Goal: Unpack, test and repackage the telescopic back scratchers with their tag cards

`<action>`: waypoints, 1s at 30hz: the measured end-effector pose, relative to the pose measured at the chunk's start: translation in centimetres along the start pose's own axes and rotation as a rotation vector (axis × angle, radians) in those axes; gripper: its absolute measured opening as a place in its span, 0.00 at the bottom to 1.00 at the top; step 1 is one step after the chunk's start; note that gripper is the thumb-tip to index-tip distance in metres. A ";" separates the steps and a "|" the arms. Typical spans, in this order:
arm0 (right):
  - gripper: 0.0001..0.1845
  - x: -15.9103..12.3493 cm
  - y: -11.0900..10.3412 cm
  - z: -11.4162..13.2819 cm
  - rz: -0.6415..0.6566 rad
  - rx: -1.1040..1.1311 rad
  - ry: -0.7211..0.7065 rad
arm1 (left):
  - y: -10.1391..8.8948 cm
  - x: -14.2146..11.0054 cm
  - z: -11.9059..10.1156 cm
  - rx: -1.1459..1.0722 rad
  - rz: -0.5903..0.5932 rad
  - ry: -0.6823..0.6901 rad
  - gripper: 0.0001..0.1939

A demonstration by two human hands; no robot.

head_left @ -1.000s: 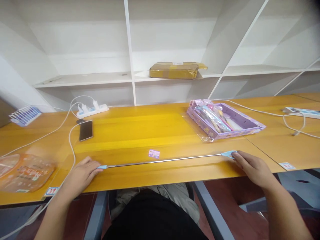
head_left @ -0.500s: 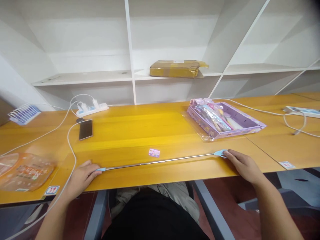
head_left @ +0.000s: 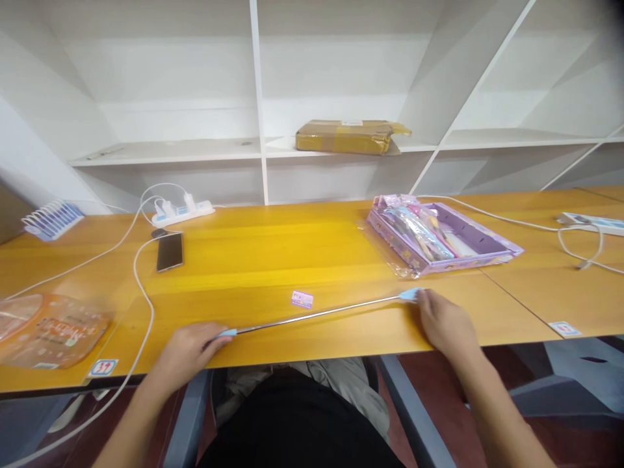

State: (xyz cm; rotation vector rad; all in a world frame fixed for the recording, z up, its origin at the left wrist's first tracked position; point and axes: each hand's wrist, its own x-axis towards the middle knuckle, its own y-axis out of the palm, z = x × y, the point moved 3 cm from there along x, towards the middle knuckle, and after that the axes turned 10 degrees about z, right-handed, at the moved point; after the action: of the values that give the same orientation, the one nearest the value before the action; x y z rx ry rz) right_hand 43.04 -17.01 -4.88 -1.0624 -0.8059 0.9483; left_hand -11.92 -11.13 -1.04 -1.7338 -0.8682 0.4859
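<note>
A telescopic back scratcher with a thin metal rod and light blue ends stretches just above or along the front of the table; whether it touches the wood I cannot tell. My left hand is closed around its light blue handle. At the other end, my right hand grips the wider blue head, its fingers hiding part of it. A small pink and purple card lies flat behind the rod, between the two hands.
Behind stands a purple box holding plastic-wrapped items. A phone, a power strip, white cables and an orange plastic bag lie to the left. A taped cardboard box rests on the white shelf.
Both hands have come closer together, and the rod between them has become shorter. The left hand moved right, the right hand left. The view has shifted slightly.
</note>
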 end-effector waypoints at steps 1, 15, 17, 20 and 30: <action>0.19 -0.7 0.6 2.9 0.011 -0.008 -0.068 | 1.0 1.1 -1.4 -0.012 -0.001 -0.001 0.23; 0.23 -6.7 3.9 17.8 0.107 0.109 -0.654 | 3.7 4.0 -6.7 -0.086 0.086 0.030 0.21; 0.24 -6.6 3.8 17.8 0.151 0.162 -0.656 | 3.5 4.1 -6.8 -0.093 0.105 0.030 0.21; 0.24 -6.6 3.5 17.9 0.211 0.243 -0.633 | 3.4 4.1 -6.9 -0.107 0.114 0.031 0.20; 0.25 -6.7 2.7 18.0 0.255 0.325 -0.635 | 3.5 4.0 -6.4 -0.124 0.135 0.045 0.15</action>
State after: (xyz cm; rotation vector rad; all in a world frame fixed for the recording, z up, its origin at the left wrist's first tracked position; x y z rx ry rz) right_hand 23.76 -16.47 -2.80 -0.5819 -0.9953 1.6170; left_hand -3.79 -12.78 -1.82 -1.9183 -0.7660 0.4891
